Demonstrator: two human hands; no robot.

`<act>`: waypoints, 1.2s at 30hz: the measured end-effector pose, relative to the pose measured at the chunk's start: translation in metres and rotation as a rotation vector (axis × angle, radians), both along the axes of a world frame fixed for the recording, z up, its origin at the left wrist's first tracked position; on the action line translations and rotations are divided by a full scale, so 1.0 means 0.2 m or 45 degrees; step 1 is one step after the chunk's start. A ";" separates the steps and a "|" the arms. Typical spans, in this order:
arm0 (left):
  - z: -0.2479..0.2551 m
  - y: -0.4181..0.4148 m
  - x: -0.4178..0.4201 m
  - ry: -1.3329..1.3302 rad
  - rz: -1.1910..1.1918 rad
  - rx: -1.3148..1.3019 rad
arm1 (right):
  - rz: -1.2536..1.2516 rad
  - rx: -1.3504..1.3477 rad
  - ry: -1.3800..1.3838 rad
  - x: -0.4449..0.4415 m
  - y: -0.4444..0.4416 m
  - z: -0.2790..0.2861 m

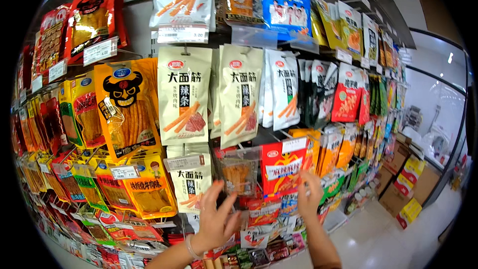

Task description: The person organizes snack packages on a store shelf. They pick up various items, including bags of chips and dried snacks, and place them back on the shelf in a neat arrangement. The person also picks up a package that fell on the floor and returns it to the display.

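Note:
My left hand (218, 218), a pale band on its wrist, is raised with fingers apart and holds nothing. Its fingertips are in front of the gap between a cream snack packet (183, 186) and a see-through packet of orange-brown snack (239, 175). Farther right, my right hand (310, 196) has its fingers bent beside the right edge of a red snack packet (282, 183). Whether those fingers pinch that edge or only sit in front of it, I cannot tell. A white price tag (294, 145) covers the red packet's upper right corner.
Larger cream packets (183, 97) hang on hooks above my hands. Yellow packets (151, 186) and an orange packet with a black horned face (127, 108) hang to the left. Metal hooks and tag holders (185, 163) jut outward. Cardboard boxes (396, 198) stand on the floor at right.

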State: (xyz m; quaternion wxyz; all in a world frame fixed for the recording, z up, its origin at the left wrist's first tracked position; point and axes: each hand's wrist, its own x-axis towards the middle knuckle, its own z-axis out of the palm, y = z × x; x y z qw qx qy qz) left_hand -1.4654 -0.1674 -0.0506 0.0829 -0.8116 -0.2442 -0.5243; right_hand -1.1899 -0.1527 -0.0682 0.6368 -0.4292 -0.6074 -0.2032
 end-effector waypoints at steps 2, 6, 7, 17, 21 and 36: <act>0.11 0.02 -0.02 0.050 -0.045 -0.004 | 0.116 -0.143 0.235 0.03 0.02 0.16; 0.36 0.04 0.04 0.064 -0.128 0.011 | 0.257 -0.067 0.095 0.21 0.19 0.56; 0.41 0.05 0.06 0.079 -0.120 0.012 | 0.318 -0.102 0.119 0.26 0.27 0.64; 0.86 0.38 0.59 -0.285 -0.536 -0.869 | 0.969 -0.649 0.591 0.52 0.94 1.02; 1.02 0.74 0.80 -0.342 -0.424 -0.743 | 1.111 -0.600 0.666 0.45 1.14 1.08; 1.10 1.10 0.96 -0.678 -0.280 -0.917 | 1.605 -0.846 0.769 0.49 1.66 1.20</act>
